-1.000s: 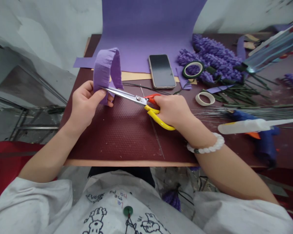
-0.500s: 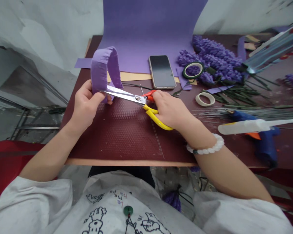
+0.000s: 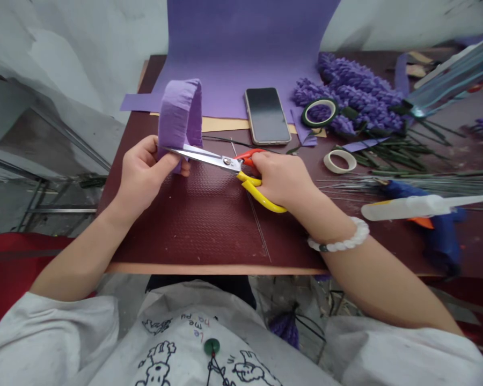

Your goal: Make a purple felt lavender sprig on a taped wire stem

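My left hand (image 3: pixel 143 169) pinches the lower end of a purple paper strip (image 3: pixel 175 115), which curls up and over in a loop above the fingers. My right hand (image 3: pixel 284 179) grips scissors (image 3: pixel 213 158) by their red and yellow handles. The scissor blades point left and lie against the strip's edge, close to my left thumb; they look nearly closed. Whether the strip is between the blades I cannot tell. Below the scissors, thin wires (image 3: pixel 260 228) lie on the dark red tabletop (image 3: pixel 201 230).
Behind my hands lie a phone (image 3: pixel 268 115) and a large purple sheet (image 3: pixel 241 64). To the right are bunches of purple flowers (image 3: pixel 354 91), green tape (image 3: pixel 319 112), a cream tape roll (image 3: pixel 339 161), a white bottle (image 3: pixel 410 208) and a blue glue gun (image 3: pixel 443 241).
The strip's loop has shifted slightly right and has turned a little, its opening narrower. My left hand has moved a bit with it; the scissors stay almost in place.
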Tool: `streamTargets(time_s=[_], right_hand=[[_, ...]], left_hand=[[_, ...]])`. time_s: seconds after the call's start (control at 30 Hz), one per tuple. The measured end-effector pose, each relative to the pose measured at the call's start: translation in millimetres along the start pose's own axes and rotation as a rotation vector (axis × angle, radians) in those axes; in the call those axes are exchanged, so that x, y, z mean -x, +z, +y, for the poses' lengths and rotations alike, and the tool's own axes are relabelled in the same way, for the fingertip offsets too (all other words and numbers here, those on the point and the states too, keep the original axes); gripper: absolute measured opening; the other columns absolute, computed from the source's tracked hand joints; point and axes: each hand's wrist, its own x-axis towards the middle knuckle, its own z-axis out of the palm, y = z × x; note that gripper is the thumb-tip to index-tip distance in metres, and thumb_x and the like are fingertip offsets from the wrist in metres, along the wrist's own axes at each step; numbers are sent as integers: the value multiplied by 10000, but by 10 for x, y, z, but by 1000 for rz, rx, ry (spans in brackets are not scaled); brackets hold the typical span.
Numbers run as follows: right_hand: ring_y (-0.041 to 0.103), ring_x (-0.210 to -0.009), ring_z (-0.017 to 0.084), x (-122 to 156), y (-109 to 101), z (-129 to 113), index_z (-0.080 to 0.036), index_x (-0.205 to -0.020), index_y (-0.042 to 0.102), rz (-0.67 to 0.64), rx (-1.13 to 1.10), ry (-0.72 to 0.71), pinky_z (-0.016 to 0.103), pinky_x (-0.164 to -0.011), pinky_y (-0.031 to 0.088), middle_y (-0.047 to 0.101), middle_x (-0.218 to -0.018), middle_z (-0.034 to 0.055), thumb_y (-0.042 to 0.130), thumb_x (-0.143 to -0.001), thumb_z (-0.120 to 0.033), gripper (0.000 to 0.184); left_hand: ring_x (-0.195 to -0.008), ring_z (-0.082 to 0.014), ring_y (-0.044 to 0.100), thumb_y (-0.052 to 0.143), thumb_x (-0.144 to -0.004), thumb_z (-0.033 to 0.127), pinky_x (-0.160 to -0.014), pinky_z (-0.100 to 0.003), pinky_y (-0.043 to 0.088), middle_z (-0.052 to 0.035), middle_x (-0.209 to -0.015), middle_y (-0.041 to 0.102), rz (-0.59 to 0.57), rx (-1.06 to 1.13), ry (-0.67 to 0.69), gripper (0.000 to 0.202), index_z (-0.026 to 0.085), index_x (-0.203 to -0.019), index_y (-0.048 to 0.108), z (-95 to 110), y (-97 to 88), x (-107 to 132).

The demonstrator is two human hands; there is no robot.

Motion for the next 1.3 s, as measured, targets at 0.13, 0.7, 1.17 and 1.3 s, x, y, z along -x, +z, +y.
streamTargets(time_s=[0.13,0.7,1.17,1.3], right_hand=[[584,-685,237,-17,5,-2,-144,-833,615,-18,36,20,300,-530,198,667,-794,123,428,-803,-508,410],[566,-806,250,9,19,0,-143,-964,559,3,-92,-51,315,-602,324,620,-978,135,407,-853,-487,392],[557,-871,271,7,41,3,-127,-984,565,39,-75,-59,330,-639,361,617,-997,164,394,-854,-492,423],[532,-948,296,19,36,15,-112,-1027,537,7,-92,-72,364,-739,407,590,-1031,183,396,-855,-483,432]], left_hand=[[-587,-146,632,676,-759,194,-638,-309,528,-8,-643,653,-16,20,22,46,186,-761,631,-21,-12,0],[-580,-124,609,675,-736,195,-625,-280,526,7,-627,622,6,-8,18,84,173,-761,598,-18,22,-13],[-583,-119,616,623,-763,177,-633,-275,533,19,-629,631,-13,-35,60,21,184,-762,603,-39,10,-12],[-588,-119,610,617,-744,153,-634,-272,531,22,-626,624,-3,-41,56,39,187,-756,602,-27,23,-7]])
